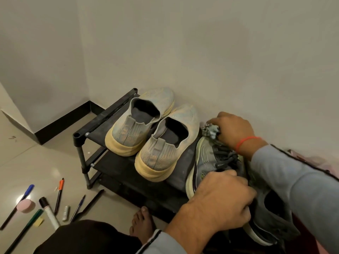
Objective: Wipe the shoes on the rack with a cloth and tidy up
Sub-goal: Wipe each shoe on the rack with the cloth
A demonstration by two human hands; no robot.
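A low black shoe rack (95, 123) stands against the wall. Two pale knit slip-on shoes with yellowed soles (139, 123) (167, 143) sit on its top shelf, heels toward me. To their right lies a grey laced sneaker (207, 158). My left hand (218, 202) grips this sneaker at its collar. My right hand (234, 129) presses a crumpled grey cloth (211, 130) onto the sneaker's toe by the wall. A second dark shoe (275, 220) lies under my right forearm, partly hidden.
Several pens and markers (58, 195) lie scattered on the tiled floor at the left, with a pink round object (26, 205), a small tube (66, 213) and a yellow scrap. My bare foot (142, 224) rests by the rack's front. Walls close in behind and left.
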